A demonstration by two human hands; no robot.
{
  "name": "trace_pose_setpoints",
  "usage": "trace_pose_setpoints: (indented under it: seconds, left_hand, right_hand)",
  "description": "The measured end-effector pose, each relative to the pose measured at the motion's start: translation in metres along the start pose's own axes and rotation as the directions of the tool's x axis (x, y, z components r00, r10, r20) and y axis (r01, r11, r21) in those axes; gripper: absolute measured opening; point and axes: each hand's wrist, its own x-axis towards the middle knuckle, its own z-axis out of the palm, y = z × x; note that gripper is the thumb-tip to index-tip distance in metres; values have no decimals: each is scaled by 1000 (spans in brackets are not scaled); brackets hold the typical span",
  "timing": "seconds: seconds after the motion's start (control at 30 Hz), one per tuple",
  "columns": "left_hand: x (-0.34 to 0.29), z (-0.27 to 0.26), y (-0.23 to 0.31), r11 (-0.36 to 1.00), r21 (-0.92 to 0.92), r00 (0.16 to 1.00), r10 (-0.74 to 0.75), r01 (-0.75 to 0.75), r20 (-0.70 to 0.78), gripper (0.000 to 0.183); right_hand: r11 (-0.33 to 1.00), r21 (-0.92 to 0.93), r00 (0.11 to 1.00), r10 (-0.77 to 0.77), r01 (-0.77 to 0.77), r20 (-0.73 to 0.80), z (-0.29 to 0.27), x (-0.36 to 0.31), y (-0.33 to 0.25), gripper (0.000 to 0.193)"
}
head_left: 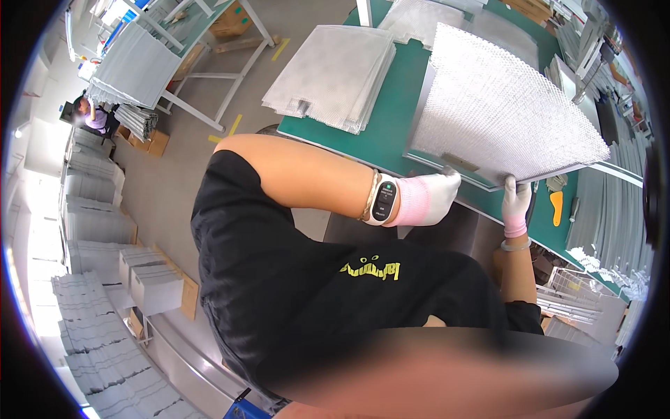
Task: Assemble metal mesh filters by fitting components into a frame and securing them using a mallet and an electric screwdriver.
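Observation:
A silvery metal mesh sheet (513, 105) is tilted up over the green table, with a thin grey metal frame (417, 115) along its left and near edges. My left hand (438, 198), in a white glove with a pink cuff, is closed at the near edge of the frame; its fingertips are partly hidden. My right hand (516, 204), gloved the same way, pinches the near edge farther right, thumb and fingers around mesh and frame. A small grey plate (461, 163) shows by the near edge, close to my left fingers.
On the green table (391, 105), a stack of mesh sheets (335, 73) lies to the left. A yellow-handled tool (556, 208) lies at the right, beside upright grey strips (600, 216). A person (98, 117) sits far left near stacked panels. White boxes (157, 283) stand lower left.

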Motion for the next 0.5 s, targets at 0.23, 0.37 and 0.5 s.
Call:
trace_pose_setpoints:
  seconds: [0.23, 0.37, 0.5]
  left_hand:
    - [10, -1, 8, 999, 7, 995, 38, -39, 97, 56]
    - [9, -3, 6, 999, -2, 993, 50, -50, 104, 59]
    - [6, -3, 6, 999, 7, 994, 47, -48, 99, 63]
  right_hand:
    - [999, 25, 998, -42, 44, -47, 13, -2, -11, 25]
    - [994, 107, 999, -13, 18, -47, 11, -4, -11, 26]
    - [996, 87, 1000, 2, 0, -24, 7, -3, -6, 25]
